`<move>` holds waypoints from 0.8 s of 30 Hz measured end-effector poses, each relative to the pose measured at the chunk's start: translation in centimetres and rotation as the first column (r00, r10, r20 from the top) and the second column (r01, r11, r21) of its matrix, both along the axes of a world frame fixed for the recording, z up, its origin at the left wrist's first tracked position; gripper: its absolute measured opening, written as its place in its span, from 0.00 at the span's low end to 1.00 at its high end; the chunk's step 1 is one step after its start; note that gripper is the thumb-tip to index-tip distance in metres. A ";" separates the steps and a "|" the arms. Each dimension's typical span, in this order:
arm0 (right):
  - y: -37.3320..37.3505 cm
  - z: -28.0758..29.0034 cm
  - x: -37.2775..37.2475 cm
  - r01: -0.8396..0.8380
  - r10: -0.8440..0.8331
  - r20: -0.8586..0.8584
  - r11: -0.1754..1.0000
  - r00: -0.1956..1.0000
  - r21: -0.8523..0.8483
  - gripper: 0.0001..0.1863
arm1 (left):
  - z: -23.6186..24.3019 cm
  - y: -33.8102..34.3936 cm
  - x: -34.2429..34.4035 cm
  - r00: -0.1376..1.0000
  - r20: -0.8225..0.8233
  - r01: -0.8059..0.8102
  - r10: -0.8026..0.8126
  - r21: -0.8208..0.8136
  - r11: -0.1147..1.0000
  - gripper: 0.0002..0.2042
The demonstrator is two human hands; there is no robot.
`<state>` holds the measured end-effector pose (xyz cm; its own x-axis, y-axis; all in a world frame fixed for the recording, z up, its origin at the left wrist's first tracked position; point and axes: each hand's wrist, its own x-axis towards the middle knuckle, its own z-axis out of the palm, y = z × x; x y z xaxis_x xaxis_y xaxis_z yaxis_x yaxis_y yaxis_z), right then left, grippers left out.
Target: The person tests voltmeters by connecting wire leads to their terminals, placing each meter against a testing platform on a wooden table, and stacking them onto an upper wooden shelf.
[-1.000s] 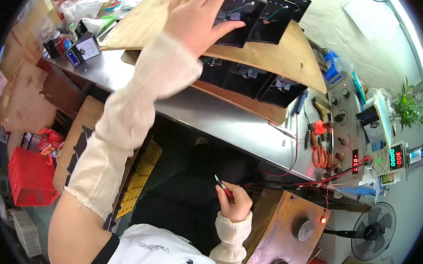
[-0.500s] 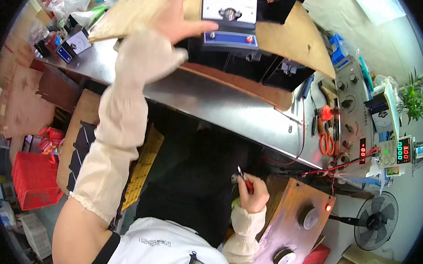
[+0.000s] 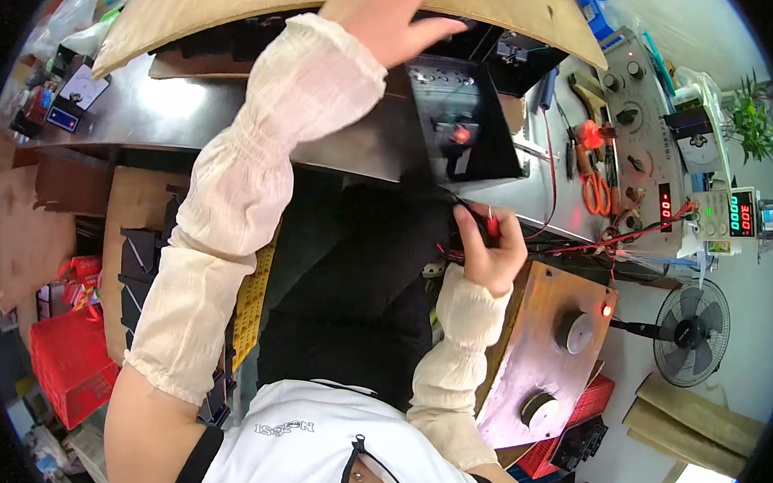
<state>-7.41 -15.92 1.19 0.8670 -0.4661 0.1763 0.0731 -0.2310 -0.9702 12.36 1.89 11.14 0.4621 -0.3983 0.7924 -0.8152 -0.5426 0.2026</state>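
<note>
Your left hand [image 3: 381,15] looks spread wide, fingertips out of view, and your right hand [image 3: 492,259] has its grip around the red tool [image 3: 493,225], so a nudge could tip the box [image 3: 481,114], unsteadied as far as I can tell, off the desk's [image 3: 172,122] front edge.

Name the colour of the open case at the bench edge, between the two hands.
The open case is black, best seen in the head view.

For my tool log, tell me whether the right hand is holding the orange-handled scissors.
No, the orange-handled scissors lie on the metal bench, apart from the right hand, which grips a red-handled tool.
</note>
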 end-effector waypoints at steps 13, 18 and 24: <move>-0.7 -2.3 -1.4 0.134 -0.147 -0.104 0.983 0.984 -0.128 0.09 | -2.8 -1.5 -5.6 0.986 0.015 0.167 -0.168 0.064 0.984 0.18; -2.2 -2.5 -5.1 0.099 -0.136 -0.210 0.979 0.968 -0.177 0.10 | -5.6 2.7 -4.7 0.967 -0.063 0.254 -0.246 0.193 0.948 0.16; -2.7 -5.0 -8.8 -0.093 0.011 -0.308 0.962 0.951 -0.255 0.09 | -4.9 4.0 -8.2 0.231 -0.570 -0.199 -0.788 -0.821 0.536 0.08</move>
<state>-16.17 -18.61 -3.82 0.9200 -0.3916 0.0133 -0.1939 -0.4846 -0.8530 4.12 5.85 6.20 0.9405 -0.3376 0.0373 0.1125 0.4133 0.9036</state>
